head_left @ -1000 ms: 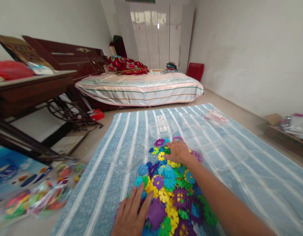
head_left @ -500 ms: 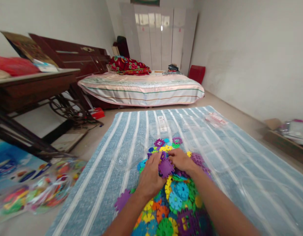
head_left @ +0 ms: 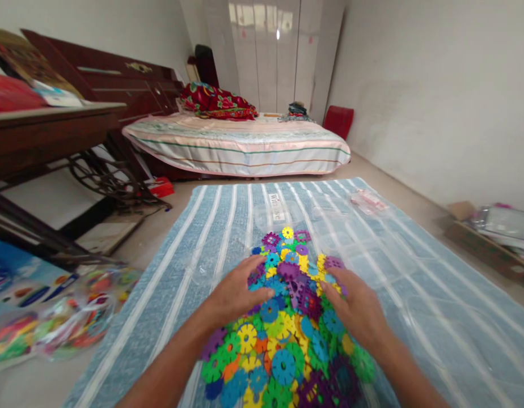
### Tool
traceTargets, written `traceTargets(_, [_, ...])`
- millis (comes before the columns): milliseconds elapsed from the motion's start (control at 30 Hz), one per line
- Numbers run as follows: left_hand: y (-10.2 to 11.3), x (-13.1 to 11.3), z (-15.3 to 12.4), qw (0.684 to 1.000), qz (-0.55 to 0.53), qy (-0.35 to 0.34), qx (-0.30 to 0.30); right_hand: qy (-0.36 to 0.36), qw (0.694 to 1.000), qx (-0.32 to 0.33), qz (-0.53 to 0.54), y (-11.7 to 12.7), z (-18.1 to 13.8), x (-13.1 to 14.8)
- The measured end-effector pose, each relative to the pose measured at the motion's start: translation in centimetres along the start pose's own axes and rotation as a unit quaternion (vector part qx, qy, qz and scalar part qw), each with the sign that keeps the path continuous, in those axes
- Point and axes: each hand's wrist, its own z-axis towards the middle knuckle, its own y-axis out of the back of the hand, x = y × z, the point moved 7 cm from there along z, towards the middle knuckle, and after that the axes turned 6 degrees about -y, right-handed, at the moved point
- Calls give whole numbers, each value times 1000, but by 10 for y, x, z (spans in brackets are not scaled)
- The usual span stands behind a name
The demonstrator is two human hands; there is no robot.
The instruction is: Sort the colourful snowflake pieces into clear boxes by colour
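Observation:
A heap of colourful plastic interlocking pieces (head_left: 283, 365) lies in front of me, made of round notched discs and square purple ones. My left hand (head_left: 240, 289) rests at the heap's left side, thumb and fingers apart, nothing held in it. On the opposite side, my right hand (head_left: 351, 300) is spread too, its fingertips touching the edge of the pieces. Between the two hands sit purple square pieces (head_left: 304, 294) and blue discs.
The heap lies on a blue-and-white striped cloth (head_left: 172, 283). Clear plastic containers (head_left: 379, 258) stand beyond and to the right. Bagged colourful items (head_left: 75, 323) lie at left near a treadle table (head_left: 53, 130). A bed (head_left: 245, 147) is ahead, a cardboard box (head_left: 487, 243) at right.
My hands have moved apart from the middle of the heap to its two sides. The purple square piece between them has been let go, and pieces at the far end are spread differently.

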Motion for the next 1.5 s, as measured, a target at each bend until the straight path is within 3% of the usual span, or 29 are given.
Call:
traceTargets(133, [-1, 31, -51, 987, 137, 70, 50, -51, 991, 24, -122, -9, -8, -40])
traceTargets(233, [-25, 35, -70, 970, 203, 76, 108, -35, 992, 26, -116, -23, -3, -37])
traceTargets(367, [-58, 20, -63, 962, 242, 44, 117, -42, 999, 15, -15, -43, 7, -20])
traceTargets(500, [-80, 5, -40, 982, 178, -28, 58, -105, 976, 27, 191, -67, 15, -9])
traceTargets(600, [-80, -2, -23, 993, 94, -65, -22, -191, 910, 62, 363, -84, 21, -3])
traceTargets(700, [-68, -8, -7, 994, 7, -61, -95, -227, 850, 92, 466, -87, 27, 11])
traceTargets(767, [-56, -11, 2, 991, -51, -28, -124, -208, 845, 100, 483, -81, 32, 24])
traceTargets(867, [-42, -20, 15, 974, -171, 12, -147, -125, 861, 113, 480, -65, 40, 46])
traceTargets(1000, [-42, -36, 25, 952, -301, -3, -62, -31, 912, 72, 403, -33, 31, 57])
traceTargets(1067, [-37, -34, 25, 970, -236, -6, -54, -13, 956, 45, 291, -14, 12, 44])
traceTargets(1167, [-23, -20, 21, 998, -26, 7, -60, 25, 995, 53, 77, 5, -35, 9])
traceTargets(1267, [-23, -3, 16, 991, 129, 23, -5, 53, 992, 79, -81, 6, -86, -35])
traceTargets(1333, [-30, 3, 10, 986, 163, 18, 35, 81, 984, 77, -135, -2, -110, -50])
traceTargets(1400, [-41, 1, 5, 985, 162, -8, 59, 96, 982, 63, -152, -16, -119, -50])
traceTargets(1500, [-54, -6, -4, 989, 131, -27, 62, 87, 987, 26, -131, -38, -107, -30])
